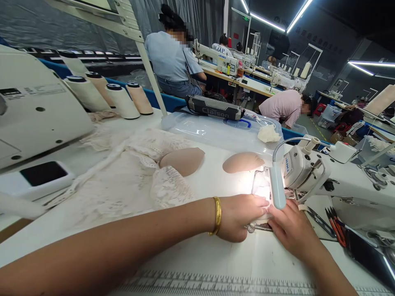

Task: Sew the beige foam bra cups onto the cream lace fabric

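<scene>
Beside the sewing machine, under its bright lamp, both hands work close together at the needle area. My left hand, with a gold bangle at the wrist, is closed, its thumb pointing right along a small pale piece of fabric. From the other side my right hand has its fingertips on the same fabric by the presser foot. Glare and fingers hide most of that piece. Behind the hands lie two beige bra cups, one touching cream lace fabric.
Thread cones and a second machine stand at the left. A clear plastic lid holds a dark Claison box. Tweezers, red-handled snips and a phone lie right. A ruler runs along the front. Co-workers sit beyond.
</scene>
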`<control>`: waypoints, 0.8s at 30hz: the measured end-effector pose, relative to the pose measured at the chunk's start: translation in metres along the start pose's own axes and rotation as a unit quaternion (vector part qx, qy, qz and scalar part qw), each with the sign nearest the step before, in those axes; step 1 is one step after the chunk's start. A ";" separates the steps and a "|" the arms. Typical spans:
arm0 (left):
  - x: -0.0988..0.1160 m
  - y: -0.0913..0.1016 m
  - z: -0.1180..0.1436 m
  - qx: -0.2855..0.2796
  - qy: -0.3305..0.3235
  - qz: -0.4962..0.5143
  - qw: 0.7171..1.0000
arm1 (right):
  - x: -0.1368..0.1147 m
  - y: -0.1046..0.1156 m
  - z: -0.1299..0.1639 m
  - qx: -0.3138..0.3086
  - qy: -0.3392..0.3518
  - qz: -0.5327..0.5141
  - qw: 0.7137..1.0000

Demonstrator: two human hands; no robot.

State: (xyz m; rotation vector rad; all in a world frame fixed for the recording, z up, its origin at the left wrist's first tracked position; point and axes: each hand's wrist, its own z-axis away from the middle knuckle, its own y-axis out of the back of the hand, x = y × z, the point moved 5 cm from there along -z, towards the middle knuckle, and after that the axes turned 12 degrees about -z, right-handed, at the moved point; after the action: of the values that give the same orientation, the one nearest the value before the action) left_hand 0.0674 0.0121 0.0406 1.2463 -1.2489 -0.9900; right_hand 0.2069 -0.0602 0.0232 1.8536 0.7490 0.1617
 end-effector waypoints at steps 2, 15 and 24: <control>-0.003 -0.001 0.003 0.003 0.021 -0.056 0.998 | 0.010 -0.005 0.004 -0.002 -0.023 0.029 0.999; -0.010 -0.017 -0.005 0.154 0.014 -0.175 0.972 | 0.022 -0.008 0.008 0.011 -0.063 0.044 0.997; -0.021 -0.032 -0.009 0.208 0.000 -0.205 0.956 | 0.039 -0.018 0.016 -0.010 -0.140 0.043 0.989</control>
State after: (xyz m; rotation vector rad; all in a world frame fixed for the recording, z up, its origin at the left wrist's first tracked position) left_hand 0.0776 0.0301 0.0070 1.8901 -1.2645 -1.0464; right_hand 0.2374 -0.0467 -0.0083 1.8420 0.4724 -0.0354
